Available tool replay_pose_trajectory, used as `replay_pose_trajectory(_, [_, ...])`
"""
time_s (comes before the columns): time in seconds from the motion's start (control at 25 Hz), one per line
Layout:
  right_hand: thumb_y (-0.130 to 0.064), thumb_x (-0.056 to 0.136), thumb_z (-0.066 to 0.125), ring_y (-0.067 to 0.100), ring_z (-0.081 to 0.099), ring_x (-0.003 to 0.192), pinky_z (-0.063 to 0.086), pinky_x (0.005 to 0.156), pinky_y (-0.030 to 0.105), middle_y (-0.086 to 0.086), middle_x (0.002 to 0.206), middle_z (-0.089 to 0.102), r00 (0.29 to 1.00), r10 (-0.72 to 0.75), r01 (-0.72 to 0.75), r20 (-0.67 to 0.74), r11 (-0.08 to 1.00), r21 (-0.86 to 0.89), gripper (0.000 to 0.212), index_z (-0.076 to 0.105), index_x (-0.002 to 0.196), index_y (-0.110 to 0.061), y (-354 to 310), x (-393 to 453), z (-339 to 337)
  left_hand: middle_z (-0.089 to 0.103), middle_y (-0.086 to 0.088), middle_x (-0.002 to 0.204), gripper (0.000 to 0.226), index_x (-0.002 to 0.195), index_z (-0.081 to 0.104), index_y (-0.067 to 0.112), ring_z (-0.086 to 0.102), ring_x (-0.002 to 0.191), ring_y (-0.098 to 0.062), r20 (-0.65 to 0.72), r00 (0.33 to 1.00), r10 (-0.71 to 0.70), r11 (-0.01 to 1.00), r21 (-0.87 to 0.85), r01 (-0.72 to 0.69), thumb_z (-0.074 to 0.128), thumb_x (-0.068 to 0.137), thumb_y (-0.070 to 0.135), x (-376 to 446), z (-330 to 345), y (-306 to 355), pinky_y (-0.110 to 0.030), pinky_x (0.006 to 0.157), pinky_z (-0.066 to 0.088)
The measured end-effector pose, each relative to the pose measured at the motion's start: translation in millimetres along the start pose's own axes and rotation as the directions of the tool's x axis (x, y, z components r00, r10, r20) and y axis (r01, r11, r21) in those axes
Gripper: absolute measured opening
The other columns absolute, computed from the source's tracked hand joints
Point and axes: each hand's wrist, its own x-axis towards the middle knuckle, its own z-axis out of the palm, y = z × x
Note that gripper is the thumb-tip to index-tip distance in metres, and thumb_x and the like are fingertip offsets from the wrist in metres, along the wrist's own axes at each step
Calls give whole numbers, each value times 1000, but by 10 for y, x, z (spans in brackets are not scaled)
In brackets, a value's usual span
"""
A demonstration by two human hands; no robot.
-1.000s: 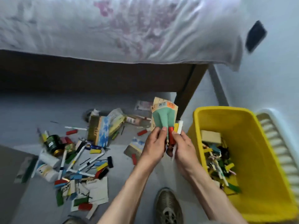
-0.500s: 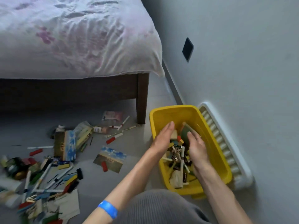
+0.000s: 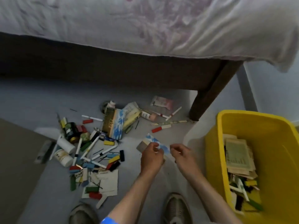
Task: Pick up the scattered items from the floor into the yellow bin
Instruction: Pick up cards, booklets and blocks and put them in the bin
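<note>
A blue-and-white picture card (image 3: 152, 140) lies low over the grey floor in front of me. My left hand (image 3: 151, 157) pinches its middle, and my right hand (image 3: 182, 155) pinches its right end. The yellow bin (image 3: 242, 116) stands at the right, holding papers and small coloured pieces. To the left of my hands lies a scatter of pens, coloured blocks and paper (image 3: 95, 159). Further back are a blue-patterned box (image 3: 114, 125), a red-capped marker (image 3: 157, 129) and a pink packet (image 3: 162, 102).
A bed with a white sheet (image 3: 145, 26) fills the top of the view, and its dark wooden leg (image 3: 208, 97) stands just left of the bin. White bottles (image 3: 63, 149) and a dark jar (image 3: 72, 130) lie far left. My shoes (image 3: 177, 207) are below my arms.
Both hands have left the bin, where the bundle of cards and pens now lies, and swung left to the blue-and-white card on the floor. The view turned back toward the bed.
</note>
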Motion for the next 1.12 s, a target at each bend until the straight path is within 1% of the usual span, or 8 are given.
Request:
replay_pose_trajectory(0.12, [-30,87,63,20,58,106,50,87,33,2,125,62,999,24,-3,47,919,-395,40,56,125,-20,285,396,457,67,-4,109,28,108,62,19,63,97,-23,-120,991,-66,956,277,97,46,95,39,381,-93,-516,-30,77,48])
replay_pose_trajectory(0.2, [-44,83,63,27,51,112,46,88,40,4,130,52,998,-12,47,55,713,-700,60,43,135,-20,454,550,624,64,-5,108,38,110,59,19,61,100,-25,-141,989,-35,941,330,81,42,96,50,519,-75,-729,-32,80,48])
replay_pose_trajectory(0.32, [-52,74,67,29,50,109,41,83,39,6,121,52,999,27,15,35,541,-841,70,41,131,-20,615,704,781,60,-8,106,39,111,59,16,58,99,-27,-166,984,55,937,348,6,50,93,49,659,-22,-924,-35,78,49])
replay_pose_trajectory(0.56, [-27,85,70,22,68,81,54,71,33,7,95,72,943,306,-273,133,937,-219,17,68,96,-15,602,608,794,69,1,89,15,87,66,19,64,81,-17,-148,989,-22,985,166,46,73,79,29,676,-81,-898,-24,66,44])
replay_pose_trajectory(0.72, [-21,98,55,14,60,55,48,47,28,2,76,66,980,36,-13,-195,993,116,10,58,88,-21,265,165,368,71,9,74,14,82,68,26,66,72,-5,-34,993,114,971,-206,-119,78,74,20,387,-57,-227,-16,63,51])
replay_pose_trajectory(0.88, [-38,96,47,11,66,56,49,48,26,-4,72,64,760,-76,219,-645,965,145,16,54,93,-24,-65,-458,-436,71,12,72,16,84,70,26,64,67,0,63,908,415,850,-383,-362,79,75,17,-150,229,787,-15,63,51])
replay_pose_trajectory(1.0, [-29,98,49,0,63,66,47,57,19,-7,80,67,536,-125,240,-835,971,9,13,58,102,-21,-79,-929,-1017,70,16,76,20,95,71,28,64,70,3,232,773,590,800,-295,-522,78,76,27,-678,599,1340,-17,66,53])
replay_pose_trajectory(1.12, [-31,100,47,26,64,89,51,71,39,9,102,67,627,-25,-3,-779,999,-35,28,56,121,-16,90,-1159,-1361,69,7,109,51,126,60,26,64,98,-6,365,708,604,788,-145,-598,74,80,42,-1000,833,1610,-32,87,55])
